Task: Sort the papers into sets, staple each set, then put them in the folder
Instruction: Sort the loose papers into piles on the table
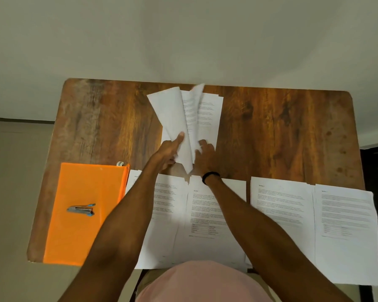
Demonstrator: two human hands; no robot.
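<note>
Unsorted stack [210, 118] of white printed sheets lies flat at far-centre of the table, edges a bit staggered. Left hand [169, 151] grips a lifted sheet [170, 112], thumb on top & fingers curled under. Its blank back is up and the paper is softly bowed, fanning out toward far-left. A second sheet [194, 99] stands up curled btwn the hands, top corner blurred. Right hand [205, 153] sits on the stack's near edge w/ fingers bent, tips on paper, thumb against the curled sheet. Can't tell if it pinches it or only touches. Black wristband [211, 176] on the right wrist.

Closer in there's a row of four flat sets along the near edge, text side up w/ thin grey print; some have a small grid low on the page. First set [164, 192] & second set [205, 214] overlap and are partly under the forearms. Third set [279, 205] & fourth set [345, 225] lie to the right, the fourth overhanging the table edge.

Left of the row is the orange folder [83, 188], glossy plastic, rectangular, just beside the first set. Stapler [81, 209], small, grey metal w/ blue parts, lies on it. White barcode tag [119, 163] sits at its far-right corner.

Table [271, 127] has a dark wood-grain top w/ knots & rounded corners. Plain pale wall [183, 40] behind; pink shirt [201, 282] at bottom.
</note>
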